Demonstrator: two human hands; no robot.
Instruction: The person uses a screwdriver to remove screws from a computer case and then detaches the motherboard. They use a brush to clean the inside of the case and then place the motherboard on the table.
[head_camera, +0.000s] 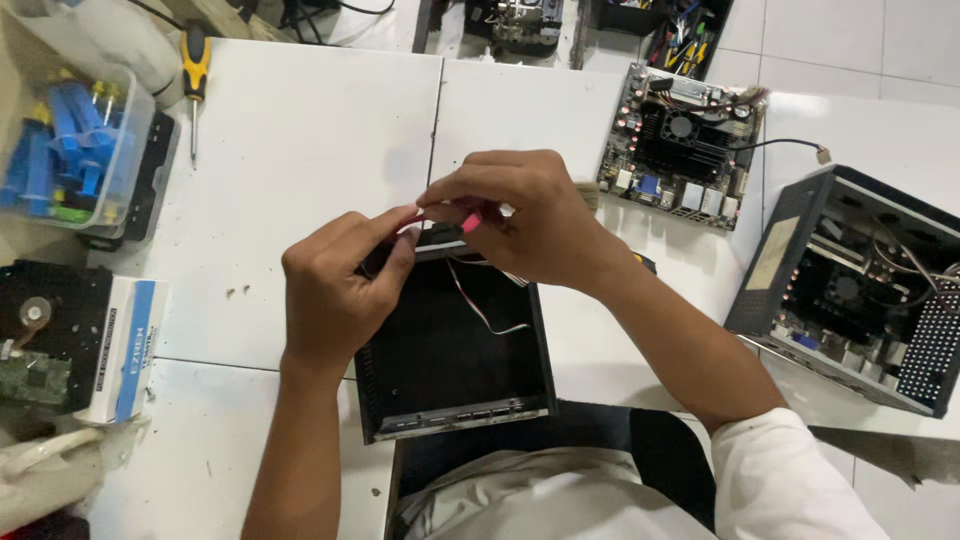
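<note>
Empty black case (455, 350) at worktop (300, 150) edge, nearest. Above its far rim, left hand (335, 290) and right hand (530, 215) both pinch pink cable (470, 220). Best handled by plug, not wire, hands kept close. Beyond: bare circuit board (680, 145), second open case (860, 290), screwdriver (195, 70).

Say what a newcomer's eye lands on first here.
Both hands meet mid-frame: the left hand and right hand pinch a pink cable over an open black case with thin wires inside. A bare motherboard lies on the white table upper right, and a second, populated case sits at the right edge. Far left is a clear tub of blue parts, with a yellow-handled screwdriver beside it.
</note>
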